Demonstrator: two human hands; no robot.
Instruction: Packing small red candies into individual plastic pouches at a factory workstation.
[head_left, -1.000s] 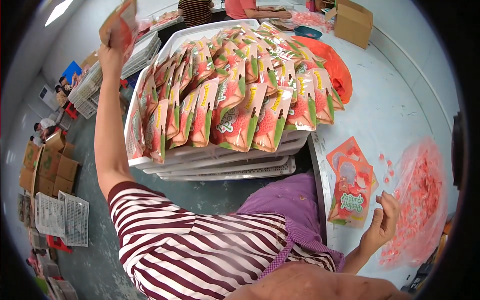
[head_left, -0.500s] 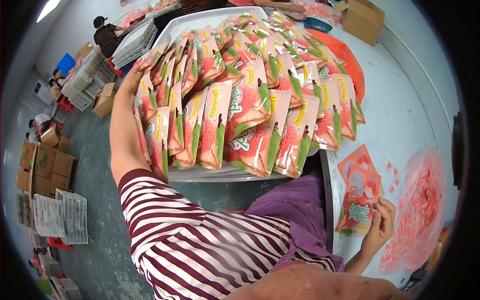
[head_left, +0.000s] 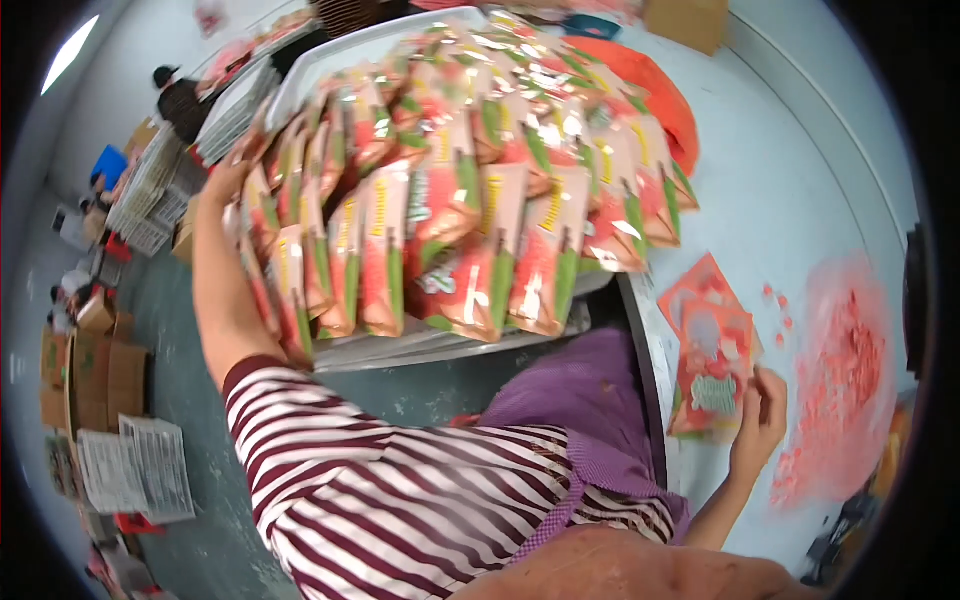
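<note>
A white tray (head_left: 330,60) on a stack of trays holds several overlapping rows of red and green snack pouches (head_left: 470,240). My left hand (head_left: 225,190) reaches up to the tray's left edge and lies against the outer row of pouches. Its fingers are blurred and partly hidden, so I cannot tell whether it holds one. My right hand (head_left: 760,420) rests on the pale table (head_left: 800,190) at the lower right. Its fingers pinch the near corner of the top pouch of a small pile of red pouches (head_left: 712,350).
A heap of pink-red bits (head_left: 845,370) lies right of the small pile. An orange bag (head_left: 665,95) and a cardboard box (head_left: 690,18) sit further back. On the floor to the left are cartons (head_left: 90,370), printed sheets (head_left: 140,470), more stacked trays (head_left: 150,185) and another person (head_left: 180,100).
My left arm has come down from holding a pouch high in the air to the tray's left edge. The view has closed in on the tray. My right hand stays at the small pile.
</note>
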